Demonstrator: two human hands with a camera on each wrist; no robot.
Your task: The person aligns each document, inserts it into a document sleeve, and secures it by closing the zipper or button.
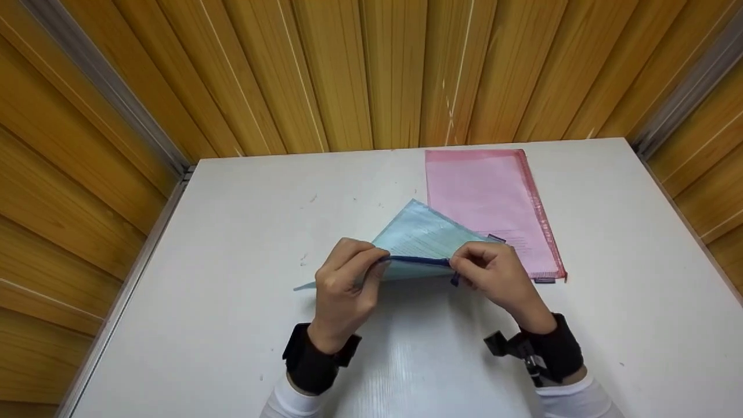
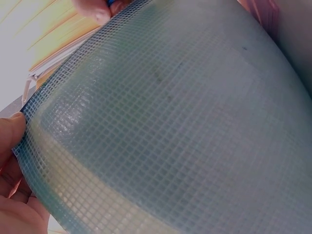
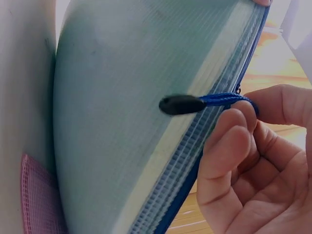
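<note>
A light blue mesh zipper pouch (image 1: 418, 229) is held up off the table, its dark blue zipper edge (image 1: 419, 260) facing me. My left hand (image 1: 348, 284) pinches that edge at its left part. At the right part, my right hand (image 1: 490, 273) pinches the zipper pull, a blue cord with a black tip (image 3: 183, 105), between thumb and fingers. The left wrist view shows the pouch's grid-patterned side (image 2: 156, 107) bulging, with the left thumb (image 2: 10, 131) on its rim. Whether anything lies inside the pouch I cannot tell.
A pink mesh pouch (image 1: 479, 191) lies flat on the white table (image 1: 220, 244), behind and right of the blue one, which partly covers it. Wood-patterned panels (image 1: 348, 75) stand along the back and both sides.
</note>
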